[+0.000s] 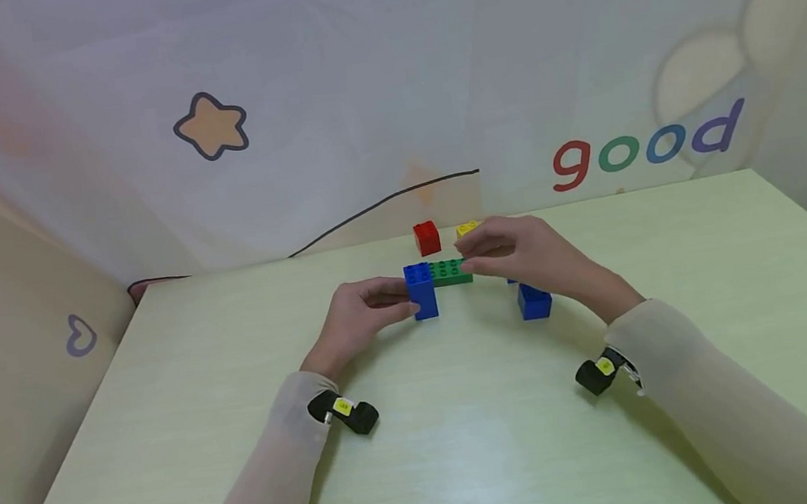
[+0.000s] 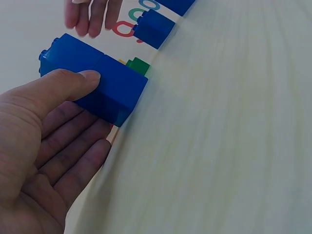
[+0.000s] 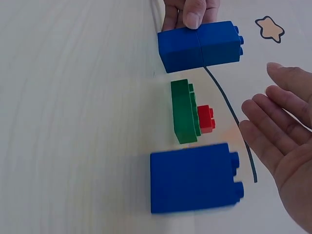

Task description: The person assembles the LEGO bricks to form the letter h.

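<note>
My left hand (image 1: 369,315) grips a stack of two blue bricks (image 1: 421,293), thumb on the near side and fingers behind. A seam between the two bricks shows in both wrist views. The stack is upright; whether its base touches the table, I cannot tell. Right behind it lies a long green brick (image 1: 451,272). My right hand (image 1: 524,250) hovers over the green brick's right end, fingers loosely extended, and the right wrist view shows its palm holding nothing. Below that hand sits a blue brick (image 1: 535,301), with another blue piece (image 1: 511,281) mostly hidden behind it.
Farther back stand a red brick (image 1: 427,238) and a yellow brick (image 1: 468,228), the latter partly covered by my right hand. A printed backdrop (image 1: 355,106) rises along the rear edge of the pale table (image 1: 428,451).
</note>
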### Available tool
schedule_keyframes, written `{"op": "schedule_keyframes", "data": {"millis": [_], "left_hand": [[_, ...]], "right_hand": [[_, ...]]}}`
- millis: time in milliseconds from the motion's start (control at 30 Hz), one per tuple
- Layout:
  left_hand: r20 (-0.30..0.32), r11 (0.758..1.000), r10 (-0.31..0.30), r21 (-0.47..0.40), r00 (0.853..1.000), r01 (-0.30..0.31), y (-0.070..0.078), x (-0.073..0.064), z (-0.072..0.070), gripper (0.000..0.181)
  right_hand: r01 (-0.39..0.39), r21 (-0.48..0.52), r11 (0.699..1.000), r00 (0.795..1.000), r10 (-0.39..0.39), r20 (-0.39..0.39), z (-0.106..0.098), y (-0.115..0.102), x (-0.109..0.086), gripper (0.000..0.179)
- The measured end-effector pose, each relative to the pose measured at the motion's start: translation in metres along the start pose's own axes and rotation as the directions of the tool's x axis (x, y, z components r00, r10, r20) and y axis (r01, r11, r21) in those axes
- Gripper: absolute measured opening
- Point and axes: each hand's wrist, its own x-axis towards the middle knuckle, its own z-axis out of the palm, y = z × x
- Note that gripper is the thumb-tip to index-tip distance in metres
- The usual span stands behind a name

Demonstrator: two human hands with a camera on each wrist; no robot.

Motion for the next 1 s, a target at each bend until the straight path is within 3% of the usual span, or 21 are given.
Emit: {"op": "schedule_keyframes", "data": {"millis": [300, 1000], "left_hand": [[-0.014, 1.0, -0.009, 0.002, 1.0, 0.009, -0.002, 0.0, -0.002, 0.034], [-0.041, 1.0, -0.016, -0.004, 0.999, 0.015, -0.006, -0.001, -0.011, 0.035]], "right_hand": [[-0.072, -0.034, 0.997, 0.997, 0.072, -0.003, -0.015, 0.004, -0.018, 0.036], [-0.067, -0.059, 0.996, 0.998, 0.068, 0.011, -0.041, 0.016, -0.05, 0.035]]}}
